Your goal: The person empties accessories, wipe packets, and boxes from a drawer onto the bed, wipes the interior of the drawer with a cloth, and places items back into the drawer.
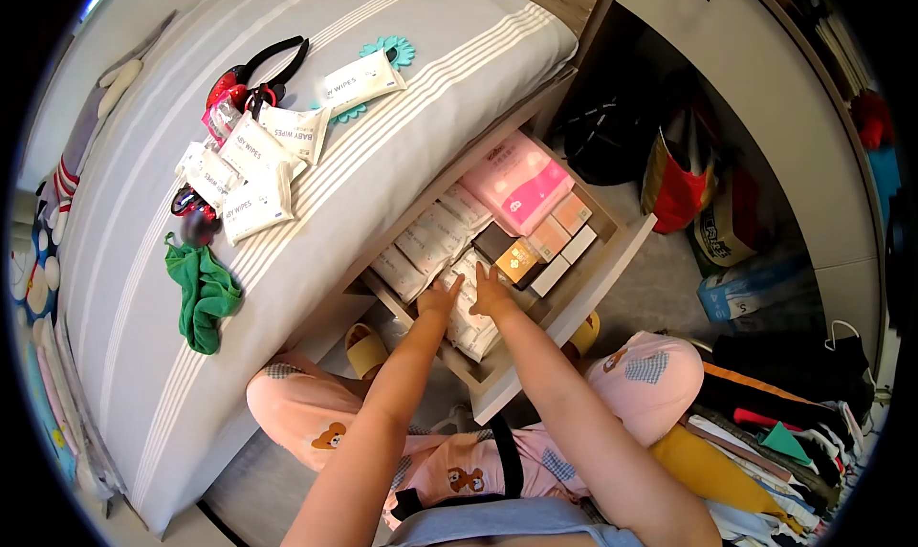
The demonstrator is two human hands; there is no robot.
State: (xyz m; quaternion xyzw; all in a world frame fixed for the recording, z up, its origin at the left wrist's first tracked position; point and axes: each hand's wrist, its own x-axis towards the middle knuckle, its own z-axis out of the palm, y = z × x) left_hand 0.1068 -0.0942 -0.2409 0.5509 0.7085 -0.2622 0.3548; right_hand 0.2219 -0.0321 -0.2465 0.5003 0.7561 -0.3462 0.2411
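Observation:
An open drawer (574, 317) under the bed holds white wipes packs (426, 238), a pink package (516, 184) and several small boxes (548, 238). My left hand (439, 298) rests on the packs at the drawer's near left part, fingers apart. Just to its right, my right hand (491, 294) touches a white pack (466, 303) lying between the two hands, its fingers spread. Neither hand is closed around anything. A black and gold box (517, 260) lies right of my right hand.
On the striped bed (354, 174) lie several baby wipes packs (256, 206), a black headband (273, 59) and a green cloth (201, 294). Bags (677, 169) stand on the floor beyond the drawer. Clothes (765, 432) are piled at the right.

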